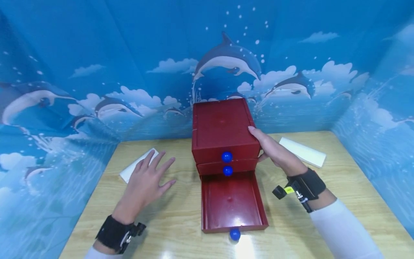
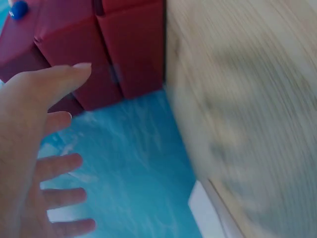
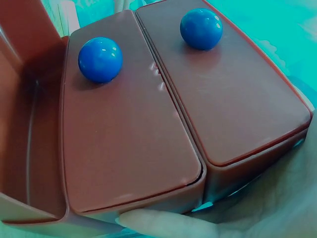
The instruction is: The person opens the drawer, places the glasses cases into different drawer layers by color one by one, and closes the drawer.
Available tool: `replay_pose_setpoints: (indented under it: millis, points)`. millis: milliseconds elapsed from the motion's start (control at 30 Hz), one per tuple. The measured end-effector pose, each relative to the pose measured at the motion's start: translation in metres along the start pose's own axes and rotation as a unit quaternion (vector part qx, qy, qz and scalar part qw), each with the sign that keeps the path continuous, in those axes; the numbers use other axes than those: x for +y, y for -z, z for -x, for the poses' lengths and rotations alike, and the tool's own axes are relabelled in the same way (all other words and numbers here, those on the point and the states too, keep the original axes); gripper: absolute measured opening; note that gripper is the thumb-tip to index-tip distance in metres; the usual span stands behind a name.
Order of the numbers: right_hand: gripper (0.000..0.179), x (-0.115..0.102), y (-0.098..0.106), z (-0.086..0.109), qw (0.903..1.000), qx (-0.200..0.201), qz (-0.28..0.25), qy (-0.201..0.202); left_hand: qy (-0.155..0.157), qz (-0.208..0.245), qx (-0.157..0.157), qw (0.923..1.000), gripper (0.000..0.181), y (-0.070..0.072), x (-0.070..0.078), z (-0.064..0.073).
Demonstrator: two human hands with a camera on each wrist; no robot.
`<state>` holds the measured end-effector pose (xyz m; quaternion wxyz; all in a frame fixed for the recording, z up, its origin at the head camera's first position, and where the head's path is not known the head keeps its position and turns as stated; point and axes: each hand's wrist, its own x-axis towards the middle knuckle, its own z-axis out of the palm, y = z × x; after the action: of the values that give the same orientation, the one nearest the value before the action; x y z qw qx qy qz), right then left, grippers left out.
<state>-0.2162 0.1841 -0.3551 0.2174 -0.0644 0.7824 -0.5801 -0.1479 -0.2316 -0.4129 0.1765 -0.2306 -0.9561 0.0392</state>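
Observation:
A dark red three-drawer box (image 1: 223,124) with blue ball knobs stands on the table. Its bottom drawer (image 1: 231,201) is pulled out, and the part of its inside that shows holds nothing. The top and middle drawers are closed, their blue knobs (image 3: 100,60) facing the front. My right hand (image 1: 273,147) grips the box's right side, thumb on the top edge and fingers along the side. To the left of the box, my left hand (image 1: 145,181) hovers over the table, fingers spread, touching nothing. Drawer sides (image 2: 74,54) show beyond its thumb in the left wrist view.
A white flat object (image 1: 139,165) lies left on the wooden table (image 1: 181,216), partly behind my left hand. Another white flat piece (image 1: 304,151) lies at the right, beyond my right wrist. Blue dolphin-printed cloth (image 1: 155,46) encloses the back and sides.

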Motion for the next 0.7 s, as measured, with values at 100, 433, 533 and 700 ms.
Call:
replay_pose_setpoints:
  millis: [100,433,533,700]
  points:
    - [0.081,0.000,-0.001,0.000,1.0000,0.005,0.003,0.002,0.015,0.001,-0.020,0.9997,0.080,-0.011,-0.013,-0.001]
    - [0.081,0.001,-0.003,0.001,0.9999,0.011,0.007,0.004,0.101,0.031,-0.120,0.9872,0.089,-0.046,-0.051,-0.003]
    - [0.081,0.000,-0.003,0.001,0.9999,0.010,0.006,0.005,0.122,0.055,-0.129,0.9825,0.091,-0.058,-0.062,-0.003]
    - [0.082,0.000,-0.003,0.003,0.9999,0.009,0.007,0.004,0.166,0.106,-0.154,0.9682,0.098,-0.075,-0.076,-0.004]
